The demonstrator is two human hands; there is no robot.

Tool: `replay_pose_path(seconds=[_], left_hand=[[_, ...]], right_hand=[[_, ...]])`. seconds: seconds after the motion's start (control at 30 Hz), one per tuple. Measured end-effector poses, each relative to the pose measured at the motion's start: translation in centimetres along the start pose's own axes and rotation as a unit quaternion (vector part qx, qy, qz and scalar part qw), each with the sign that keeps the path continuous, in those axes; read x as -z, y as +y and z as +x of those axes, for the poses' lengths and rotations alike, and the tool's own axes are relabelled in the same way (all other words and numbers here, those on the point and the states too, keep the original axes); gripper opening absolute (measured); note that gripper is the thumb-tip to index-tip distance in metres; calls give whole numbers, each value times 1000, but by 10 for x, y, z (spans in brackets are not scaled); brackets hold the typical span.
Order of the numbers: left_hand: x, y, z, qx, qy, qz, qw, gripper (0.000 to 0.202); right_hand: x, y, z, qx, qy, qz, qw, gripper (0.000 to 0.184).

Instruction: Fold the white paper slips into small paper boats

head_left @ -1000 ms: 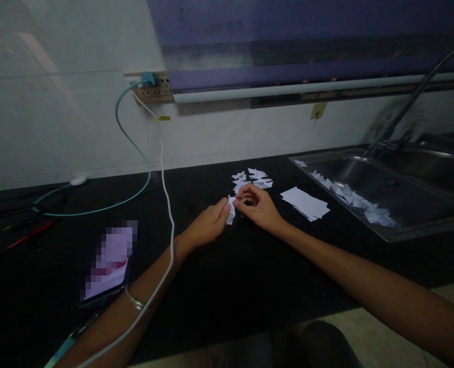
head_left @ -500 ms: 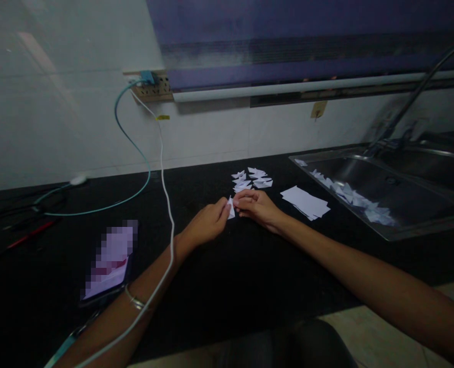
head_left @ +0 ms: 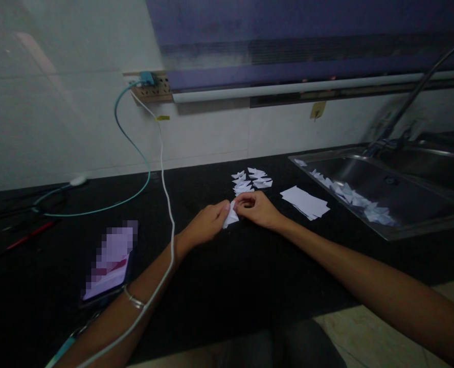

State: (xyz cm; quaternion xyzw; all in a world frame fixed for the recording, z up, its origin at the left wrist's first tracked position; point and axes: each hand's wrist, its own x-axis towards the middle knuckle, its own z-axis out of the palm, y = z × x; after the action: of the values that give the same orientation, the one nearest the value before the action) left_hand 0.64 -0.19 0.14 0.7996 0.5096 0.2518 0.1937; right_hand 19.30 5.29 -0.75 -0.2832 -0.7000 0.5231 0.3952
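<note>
While pinched between the left hand (head_left: 207, 223) and right hand (head_left: 258, 208) low over the black counter (head_left: 227, 276), the small paper piece (head_left: 230, 216) is judged light, limp, easily creased; best held by its edges.

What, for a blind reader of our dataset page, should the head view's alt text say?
The left hand and right hand pinch a folded paper piece over a black counter. Beyond it lie a cluster of folded pieces and a stack of white slips; more pieces sit in the steel sink at right, a phone at left.
</note>
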Motion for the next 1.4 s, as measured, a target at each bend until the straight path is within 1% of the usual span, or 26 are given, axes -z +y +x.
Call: replay_pose_path(seconds=[0.07,0.17,0.23,0.33,0.4,0.47,0.57,0.67,0.8,0.9,0.97,1.1,1.17,1.27,1.4], left_hand=[[-2,-2,1,-1,19,-14,1000,41],[-4,-3,2,-2,48,5,999,36],[-4,-3,3,2,69,29,997,36],[-3,-2,2,4,91,72,993,36],[-2,-2,2,2,96,104,990,34],[-1,-1,2,-4,92,137,986,32],[1,1,1,-18,80,189,978,33],[2,3,0,-35,70,231,970,35],[3,4,-1,-54,52,270,960,37],[4,4,-1,-60,39,295,953,38],[5,5,-1,-61,27,305,950,38],[8,8,-1,-48,6,330,943,39],[9,10,0,-42,2,336,941,39],[10,11,0,-36,1,329,944,41],[8,11,0,-19,-10,326,945,46]], right_hand=[[-1,-2,-1,5,6,4,1000,11],[-3,-5,-3,15,27,17,999,15],[-4,-8,-5,51,65,6,997,16],[-5,-13,-9,118,121,-49,984,12],[-6,-15,-11,145,126,-97,977,10],[-7,-14,-13,166,116,-138,969,10],[-8,-9,-13,183,110,-162,963,11],[-8,-7,-12,169,120,-165,964,11],[-9,-9,-12,150,152,-177,961,9],[-8,-8,-12,158,142,-173,962,10],[-7,-6,-10,142,125,-158,969,11],[-5,-1,-6,42,81,-72,993,16],[-5,2,-5,3,70,-12,997,21],[-5,4,-3,-20,76,56,995,26],[-6,2,-3,-15,82,84,993,35]])
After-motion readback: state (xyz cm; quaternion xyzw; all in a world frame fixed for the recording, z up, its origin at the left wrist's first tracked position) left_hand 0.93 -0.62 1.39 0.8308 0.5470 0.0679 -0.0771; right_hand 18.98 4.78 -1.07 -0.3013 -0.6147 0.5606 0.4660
